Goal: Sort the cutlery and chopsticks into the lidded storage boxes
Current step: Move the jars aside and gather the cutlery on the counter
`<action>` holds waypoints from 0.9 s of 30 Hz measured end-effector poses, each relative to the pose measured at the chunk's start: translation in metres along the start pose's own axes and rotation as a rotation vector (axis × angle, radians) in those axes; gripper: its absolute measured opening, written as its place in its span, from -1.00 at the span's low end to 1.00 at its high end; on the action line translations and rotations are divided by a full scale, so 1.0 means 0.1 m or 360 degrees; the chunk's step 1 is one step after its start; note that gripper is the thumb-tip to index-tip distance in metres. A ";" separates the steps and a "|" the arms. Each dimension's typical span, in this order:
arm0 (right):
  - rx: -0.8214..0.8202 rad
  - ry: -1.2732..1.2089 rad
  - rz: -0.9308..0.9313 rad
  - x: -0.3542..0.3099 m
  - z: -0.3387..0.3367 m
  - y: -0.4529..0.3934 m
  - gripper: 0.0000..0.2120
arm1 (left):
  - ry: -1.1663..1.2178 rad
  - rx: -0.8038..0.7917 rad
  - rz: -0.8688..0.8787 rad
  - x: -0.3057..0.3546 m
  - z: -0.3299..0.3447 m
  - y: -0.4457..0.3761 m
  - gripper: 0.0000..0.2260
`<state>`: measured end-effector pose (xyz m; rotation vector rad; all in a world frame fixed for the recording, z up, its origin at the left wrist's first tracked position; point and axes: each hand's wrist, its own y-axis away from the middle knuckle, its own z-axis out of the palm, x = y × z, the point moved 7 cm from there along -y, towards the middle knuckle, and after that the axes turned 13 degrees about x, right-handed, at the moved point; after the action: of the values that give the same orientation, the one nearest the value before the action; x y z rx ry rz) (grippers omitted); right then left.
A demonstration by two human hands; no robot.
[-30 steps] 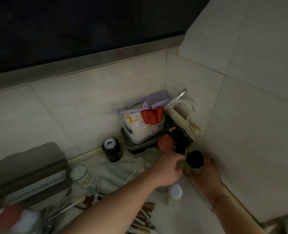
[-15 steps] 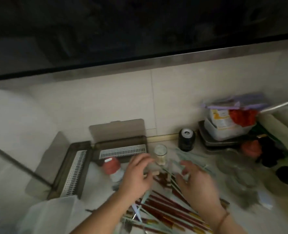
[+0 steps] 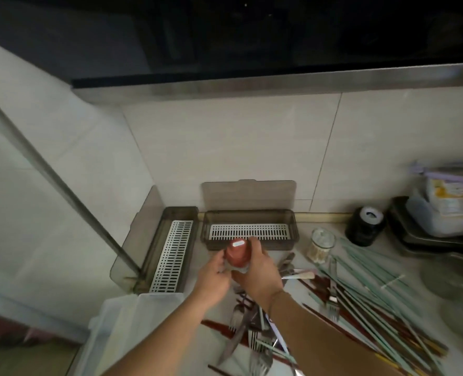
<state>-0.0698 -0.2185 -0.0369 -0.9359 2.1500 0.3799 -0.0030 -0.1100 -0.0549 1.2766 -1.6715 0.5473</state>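
Two smoky-brown storage boxes stand with lids raised and white slotted trays inside: one (image 3: 252,213) against the back wall, one (image 3: 154,248) turned lengthwise at the left. My left hand (image 3: 214,276) and right hand (image 3: 261,272) both grip a small red-capped bottle (image 3: 238,253) just in front of the back box. Green and dark red chopsticks (image 3: 366,299) lie heaped on the counter to the right. Several metal forks (image 3: 252,337) lie below my wrists.
A glass toothpick jar (image 3: 321,245) and a black can (image 3: 366,226) stand right of the back box. Stacked trays with a plastic tub (image 3: 426,234) fill the far right. A white plastic container (image 3: 132,318) sits at the lower left, a slanted metal rod (image 3: 48,164) above it.
The view swung left from the counter's right corner to the boxes. My hands left the black-capped bottle there, crossed over the chopsticks and now grip the red-capped bottle.
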 end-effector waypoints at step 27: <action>0.1166 0.0004 0.0399 1.86 -3.07 1.57 -0.39 | 0.0130 -0.1111 0.0929 1.54 2.43 1.84 -0.61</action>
<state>-0.4272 -0.3644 0.0303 -0.2526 2.1572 -0.2891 -0.2730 -0.3121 -0.0019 0.2571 -1.9215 0.2888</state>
